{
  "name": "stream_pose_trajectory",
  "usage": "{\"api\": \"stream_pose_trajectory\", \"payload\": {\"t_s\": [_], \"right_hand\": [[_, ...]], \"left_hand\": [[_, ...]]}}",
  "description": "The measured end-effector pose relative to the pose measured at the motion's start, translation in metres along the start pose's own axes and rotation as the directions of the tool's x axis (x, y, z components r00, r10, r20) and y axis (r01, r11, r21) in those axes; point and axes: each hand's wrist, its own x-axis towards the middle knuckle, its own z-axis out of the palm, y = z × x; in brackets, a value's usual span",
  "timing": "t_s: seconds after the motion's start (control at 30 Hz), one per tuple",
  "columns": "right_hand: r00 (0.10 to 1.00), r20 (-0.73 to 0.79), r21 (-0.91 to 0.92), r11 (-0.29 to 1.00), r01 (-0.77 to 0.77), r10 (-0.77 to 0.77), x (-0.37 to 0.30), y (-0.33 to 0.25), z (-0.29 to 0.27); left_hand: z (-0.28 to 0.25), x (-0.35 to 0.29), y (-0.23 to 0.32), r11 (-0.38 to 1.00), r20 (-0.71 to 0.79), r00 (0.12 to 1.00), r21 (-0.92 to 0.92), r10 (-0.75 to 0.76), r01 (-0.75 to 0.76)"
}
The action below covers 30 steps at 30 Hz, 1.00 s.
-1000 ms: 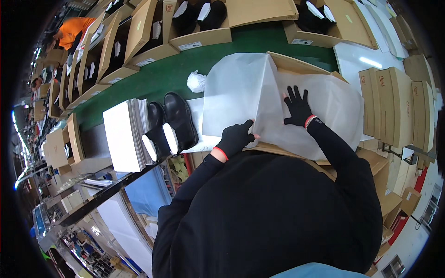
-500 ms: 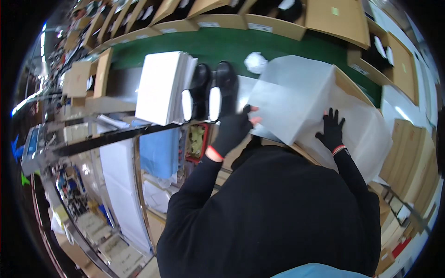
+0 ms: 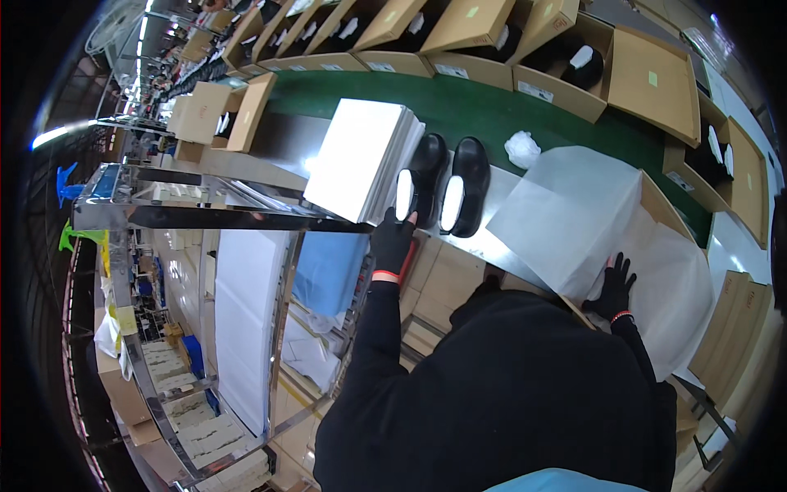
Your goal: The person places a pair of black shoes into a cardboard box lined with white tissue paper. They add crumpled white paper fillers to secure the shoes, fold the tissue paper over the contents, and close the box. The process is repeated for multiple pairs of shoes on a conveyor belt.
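My left hand (image 3: pixel 393 246), in a black glove with bare fingertips, is at the near end of the left black shoe (image 3: pixel 426 168). Its thumb and forefinger are apart beside the shoe's white-lined opening; whether they touch it I cannot tell. A matching black shoe (image 3: pixel 469 176) lies just to the right. Spread on the white tissue paper (image 3: pixel 656 287) is my right hand (image 3: pixel 613 291), gloved the same way, fingers apart. The tissue lines an open cardboard box (image 3: pixel 660 201), and one sheet drapes over its left side.
A thick stack of white paper (image 3: pixel 352 156) stands left of the shoes. A crumpled white paper ball (image 3: pixel 522 150) lies beyond the box. Across the green belt (image 3: pixel 484 111) runs a row of open shoe boxes (image 3: pixel 566 86). A metal frame (image 3: pixel 221 217) juts in at left.
My left hand has moved from the tissue paper's left edge over to the left shoe. My right hand stays on the tissue. The whole view has shifted, with things appearing further right and lower.
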Motion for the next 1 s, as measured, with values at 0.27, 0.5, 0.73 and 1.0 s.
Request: {"api": "stream_pose_trajectory", "payload": {"t_s": [0.27,0.5,0.73,1.0], "right_hand": [[1.0,0.001,0.06,0.998,-0.004,0.003,0.015,0.018,-0.013],[0.741,-0.567,0.733,0.189,0.653,-0.36,-0.04,-0.045,-0.193],[0.921,-0.216,0.967,-0.201,0.155,-0.324,-0.066,-0.045,-0.175],[0.974,0.15,0.433,-0.897,0.092,0.172,-0.02,0.04,-0.023]], "left_hand": [[-0.135,0.071,0.036,0.877,-0.124,0.989,-0.462,0.082,-0.131],[-0.228,0.021,0.168,0.671,0.223,0.888,-0.731,0.403,-0.121],[-0.085,0.009,0.286,0.65,0.502,0.587,-0.758,0.635,-0.055],[0.061,-0.075,0.259,0.677,0.56,0.408,-0.443,0.721,-0.588]]}}
